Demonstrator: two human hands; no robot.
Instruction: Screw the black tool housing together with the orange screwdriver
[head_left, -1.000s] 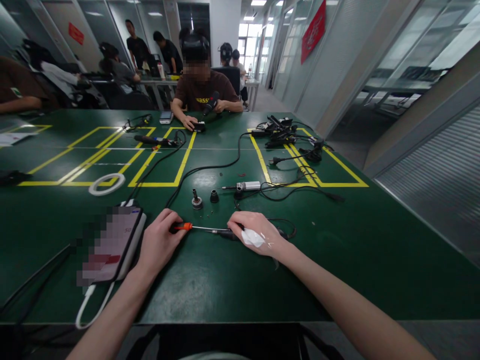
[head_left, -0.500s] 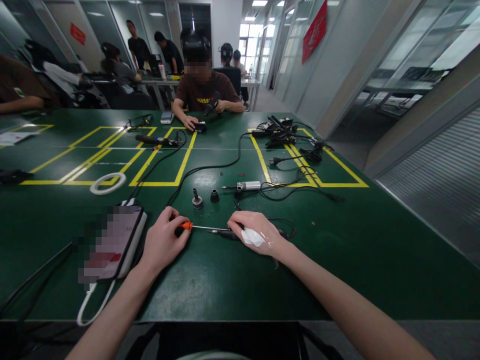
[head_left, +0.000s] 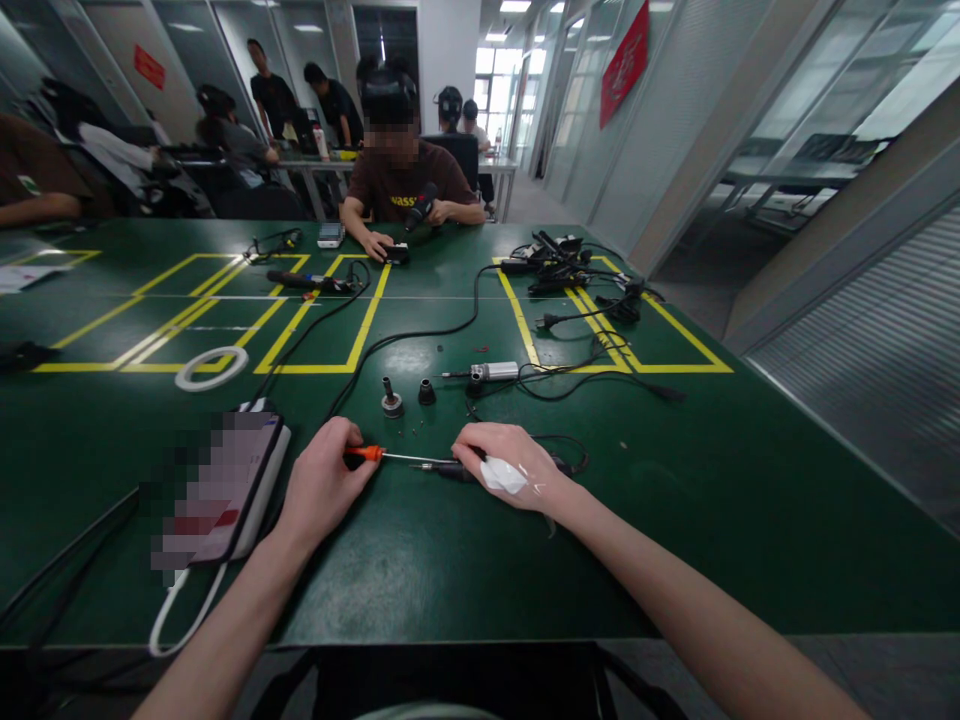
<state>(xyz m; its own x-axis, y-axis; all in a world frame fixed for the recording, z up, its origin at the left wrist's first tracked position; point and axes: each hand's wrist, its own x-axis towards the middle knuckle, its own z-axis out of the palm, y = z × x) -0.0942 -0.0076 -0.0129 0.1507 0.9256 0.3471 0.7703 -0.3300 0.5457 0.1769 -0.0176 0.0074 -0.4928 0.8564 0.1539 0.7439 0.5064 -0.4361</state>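
Note:
My left hand (head_left: 326, 478) is closed around the end of a screwdriver (head_left: 367, 453) with an orange handle, its thumb and fingers curled. The thin metal shaft runs right to the fingertips of my right hand (head_left: 506, 462), where its tip is hidden. Under the right palm lies a black-handled soldering iron (head_left: 450, 469), pointed end to the left. My right fingers curl over it, partly out of sight. A white patch is taped on the back of that hand. Just beyond the hands stand a metal collar with a tube (head_left: 391, 400) and a small black cone-shaped part (head_left: 426, 391).
A phone (head_left: 225, 490) on a white block lies left of my left hand. Farther off are a silver-bodied iron (head_left: 495, 371), a white tape ring (head_left: 211, 368) and a heap of black tools and cables (head_left: 559, 262). A co-worker (head_left: 409, 190) sits opposite.
More of the orange handle shows now between my left fingers. My right hand has stayed almost in place. The whole view has shifted slightly.

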